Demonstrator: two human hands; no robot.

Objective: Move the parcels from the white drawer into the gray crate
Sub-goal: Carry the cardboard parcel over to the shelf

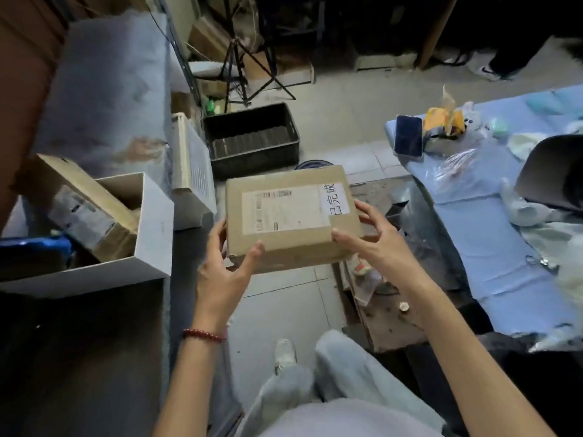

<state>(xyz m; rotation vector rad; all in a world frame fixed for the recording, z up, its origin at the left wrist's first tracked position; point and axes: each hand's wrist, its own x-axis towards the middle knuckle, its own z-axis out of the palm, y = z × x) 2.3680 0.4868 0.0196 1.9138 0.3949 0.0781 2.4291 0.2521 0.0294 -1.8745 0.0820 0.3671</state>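
The light is dim and flat, brightest on the pale floor (pixel 334 121) beyond the parcel (pixel 290 247) and the blue table (pixel 473 247) to its right, while the areas left of and below the parcel sink into near-black shadow. The parcel is evenly lit, its fine print soft; edges far from it bow with wide-angle distortion, and the background beyond is grainy.

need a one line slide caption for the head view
Left hand and right hand hold a labelled cardboard parcel, white drawer at left, empty gray crate ahead.
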